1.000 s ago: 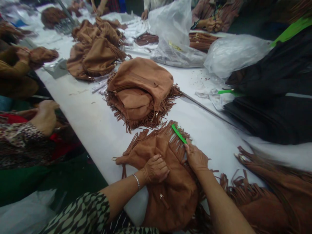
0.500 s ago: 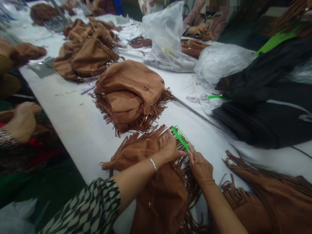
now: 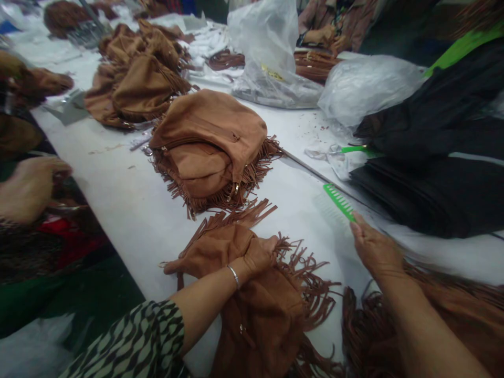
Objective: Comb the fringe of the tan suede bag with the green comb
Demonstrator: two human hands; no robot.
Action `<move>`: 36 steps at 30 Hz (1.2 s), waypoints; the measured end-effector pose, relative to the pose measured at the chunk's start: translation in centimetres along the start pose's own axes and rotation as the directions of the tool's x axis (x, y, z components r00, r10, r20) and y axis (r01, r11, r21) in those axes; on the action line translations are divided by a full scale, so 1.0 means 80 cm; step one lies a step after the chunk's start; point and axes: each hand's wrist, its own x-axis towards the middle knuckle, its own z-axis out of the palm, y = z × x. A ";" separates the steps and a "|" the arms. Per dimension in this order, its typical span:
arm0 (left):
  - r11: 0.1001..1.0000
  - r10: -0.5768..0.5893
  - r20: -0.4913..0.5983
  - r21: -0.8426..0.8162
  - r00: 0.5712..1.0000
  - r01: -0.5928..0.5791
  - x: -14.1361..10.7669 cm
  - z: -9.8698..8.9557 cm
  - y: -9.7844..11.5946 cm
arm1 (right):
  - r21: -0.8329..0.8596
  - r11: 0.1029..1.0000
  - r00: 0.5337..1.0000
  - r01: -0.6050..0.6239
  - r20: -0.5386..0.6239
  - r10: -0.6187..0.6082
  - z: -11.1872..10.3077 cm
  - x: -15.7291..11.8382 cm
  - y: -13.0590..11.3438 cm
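Apparently soft and light, the brown fringed bag lies on the white table right before me, its body slumped into folds, so I judge it will sag and slide rather than hold a shape. Its suede-like face should give decent friction; the thin fringe, splayed out on the right side, looks limp and prone to tangling, so I'd take hold of the body near the seam, not the strands. My left hand rests there, fingers curled down beside the fringe's root, though I cannot tell whether they pinch the cloth or merely press it. That forearm slants in from the lower left, a bangle at its wrist. My right hand grasps the green comb by one end, arm stretched from the lower right, the comb pointing away up-left, well apart from the strands.
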 end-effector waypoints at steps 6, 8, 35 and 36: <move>0.987 -0.144 -0.057 -0.074 0.988 0.139 0.034 -0.010 0.033 | 0.291 0.952 0.985 0.096 -0.162 -0.049 -0.039 -0.013 -0.037; 0.996 -0.076 -0.067 -0.042 0.995 0.073 0.038 -0.019 0.052 | 0.476 0.880 0.978 0.009 -0.189 0.092 -0.038 -0.033 -0.054; 0.989 0.140 -0.303 0.004 0.943 -0.146 -0.102 -0.049 -0.083 | -0.039 0.957 0.909 0.288 0.324 -0.261 0.042 -0.052 -0.200; 0.989 0.143 -0.263 0.013 0.954 -0.145 -0.101 -0.053 -0.080 | -0.058 0.962 0.918 0.266 0.320 -0.234 0.044 -0.050 -0.199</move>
